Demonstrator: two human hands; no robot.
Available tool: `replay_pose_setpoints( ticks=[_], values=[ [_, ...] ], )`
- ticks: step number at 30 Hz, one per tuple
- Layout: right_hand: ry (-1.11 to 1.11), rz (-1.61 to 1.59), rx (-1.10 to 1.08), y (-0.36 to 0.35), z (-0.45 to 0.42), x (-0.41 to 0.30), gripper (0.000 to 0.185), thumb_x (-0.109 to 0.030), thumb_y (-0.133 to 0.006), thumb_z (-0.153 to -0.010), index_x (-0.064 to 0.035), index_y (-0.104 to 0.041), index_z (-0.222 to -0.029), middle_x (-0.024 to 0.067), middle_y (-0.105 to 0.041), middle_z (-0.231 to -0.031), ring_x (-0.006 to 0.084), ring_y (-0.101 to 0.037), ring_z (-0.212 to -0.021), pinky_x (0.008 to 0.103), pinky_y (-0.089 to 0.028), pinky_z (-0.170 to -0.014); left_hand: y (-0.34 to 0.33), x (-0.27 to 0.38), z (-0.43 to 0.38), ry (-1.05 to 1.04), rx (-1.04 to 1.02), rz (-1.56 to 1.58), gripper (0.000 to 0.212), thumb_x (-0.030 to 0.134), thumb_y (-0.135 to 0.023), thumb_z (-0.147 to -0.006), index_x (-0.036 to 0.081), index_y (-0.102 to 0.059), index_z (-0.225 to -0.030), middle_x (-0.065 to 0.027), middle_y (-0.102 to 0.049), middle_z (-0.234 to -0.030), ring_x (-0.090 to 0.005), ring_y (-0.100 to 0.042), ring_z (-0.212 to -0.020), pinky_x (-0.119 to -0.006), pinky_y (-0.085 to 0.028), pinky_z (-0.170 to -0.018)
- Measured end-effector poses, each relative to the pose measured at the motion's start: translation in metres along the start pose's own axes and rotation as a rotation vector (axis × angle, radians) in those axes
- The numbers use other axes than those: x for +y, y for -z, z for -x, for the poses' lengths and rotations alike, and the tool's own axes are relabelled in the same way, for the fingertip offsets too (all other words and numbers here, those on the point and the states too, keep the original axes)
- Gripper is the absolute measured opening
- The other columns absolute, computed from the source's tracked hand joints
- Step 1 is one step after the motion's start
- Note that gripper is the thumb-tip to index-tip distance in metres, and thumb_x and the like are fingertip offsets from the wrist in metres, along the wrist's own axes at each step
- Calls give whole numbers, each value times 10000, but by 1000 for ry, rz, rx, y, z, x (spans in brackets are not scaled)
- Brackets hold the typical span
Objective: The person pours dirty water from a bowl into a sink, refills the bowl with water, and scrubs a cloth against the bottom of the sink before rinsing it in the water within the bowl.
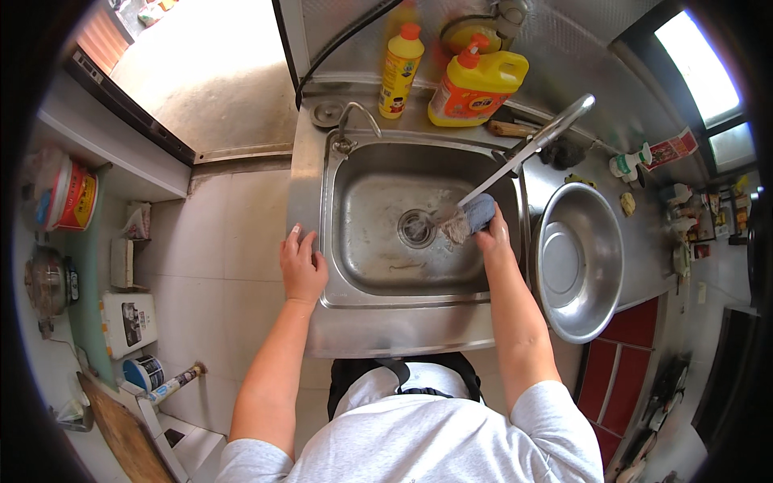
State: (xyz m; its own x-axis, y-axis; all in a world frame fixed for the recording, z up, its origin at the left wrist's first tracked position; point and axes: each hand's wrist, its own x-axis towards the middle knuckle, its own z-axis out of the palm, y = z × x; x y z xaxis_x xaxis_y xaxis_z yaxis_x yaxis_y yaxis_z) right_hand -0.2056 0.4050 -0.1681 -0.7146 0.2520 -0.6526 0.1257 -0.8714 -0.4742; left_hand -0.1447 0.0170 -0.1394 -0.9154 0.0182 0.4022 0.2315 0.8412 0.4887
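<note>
My right hand (496, 232) grips a scrubber (479, 212) with a blue-grey back and a shaggy beige face; whether it is a brush or a cloth pad, I cannot tell. Water runs onto it from the long, tilted faucet (558, 125) and splashes towards the drain (416, 229) of the stainless steel sink (374, 265). On the far left, my left hand (304, 263) rests at the counter's left edge beside the sink rim, palm down. Its fingers are apart and nothing is in them.
A large metal basin (610, 271) leans close to my right forearm. Behind the sink stand a yellow bottle (398, 75), a yellow pump jug (474, 90) and a small curved tap (356, 111). Dark steel wool (564, 154) lies at the back right. An open doorway (211, 90) is at upper left.
</note>
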Motion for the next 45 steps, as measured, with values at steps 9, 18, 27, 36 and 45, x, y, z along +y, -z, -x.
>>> replay_pose_setpoints(
  ticks=[9, 18, 27, 36, 45],
  values=[
    [-129, -389, -53, -21, -24, 16, 264, -122, -360, -870, -13, -580, -967, 126, -606, -1006, 277, -569, -956, 417, -448, -876, -1, -1, 2, 12, -6, 2, 324, 41, -545, -678, 26, -554, -1002, -180, -430, -1174, -339, -461, -951, -431, -353, -887],
    [-96, -445, 6, -9, -33, -2, 306, -138, -295, -861, -61, -591, -856, 88, -634, -854, 255, -621, -785, 412, -501, -770, -2, -3, 2, 9, -2, -9, 336, 43, -542, -677, 23, -547, -1013, -182, -425, -1177, -339, -454, -975, -436, -345, -902],
    [-27, -82, 338, 56, -78, 19, 280, -166, -376, -840, -21, -585, -957, 134, -611, -963, 282, -601, -880, 423, -478, -813, 2, -3, 3, 5, 15, -27, 335, 33, -540, -676, 26, -546, -1012, -181, -424, -1180, -347, -454, -953, -434, -366, -870],
    [142, 1876, 460, 81, -43, 25, 531, -299, -615, -745, -83, -458, -1203, 151, -438, -1264, 359, -442, -1123, 425, -350, -960, 1, 2, 1, 58, -49, -1, 343, 11, -530, -686, 19, -545, -1029, -167, -416, -1215, -334, -446, -1005, -418, -387, -864],
    [243, 2081, 177, 93, -48, 40, 817, -268, -679, -673, -87, -243, -1340, 194, -537, -1126, 339, -483, -1096, 355, -383, -929, 0, 4, -3, 10, -54, -46, 344, 25, -536, -678, 35, -551, -1021, -163, -425, -1199, -340, -447, -993, -426, -379, -866]
  ],
)
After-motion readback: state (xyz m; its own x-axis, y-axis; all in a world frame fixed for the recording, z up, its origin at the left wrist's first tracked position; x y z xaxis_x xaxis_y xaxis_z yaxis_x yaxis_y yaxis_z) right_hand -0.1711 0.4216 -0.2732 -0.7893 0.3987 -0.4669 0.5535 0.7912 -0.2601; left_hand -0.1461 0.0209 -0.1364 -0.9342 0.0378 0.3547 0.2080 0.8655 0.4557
